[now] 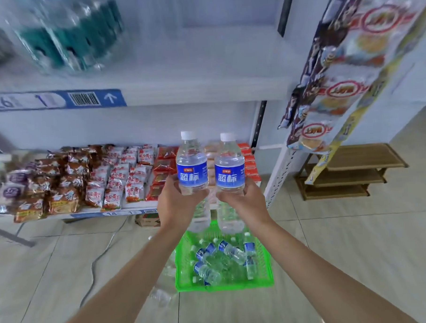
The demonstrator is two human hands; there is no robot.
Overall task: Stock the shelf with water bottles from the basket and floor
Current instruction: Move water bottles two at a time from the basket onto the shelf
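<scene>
The left hand (pixel 178 202) had its fingers wrapped around one upright water bottle (pixel 191 163), and the right hand (pixel 242 196) gripped a second bottle (pixel 229 164) the same way, the two held side by side, almost touching, in front of the shelving. Below them the green basket (pixel 180 270) on the floor held a fair number of loose bottles (pixel 226 258) lying on their sides, and a few clear ones (pixel 163 285) lay on the tiles just beside its left edge. The upper shelf (pixel 204 88) already carried a blurred pack of bottles at its left, with bare room to the right. Stocking looked well short of finished: two bottles in hand, many left below.
</scene>
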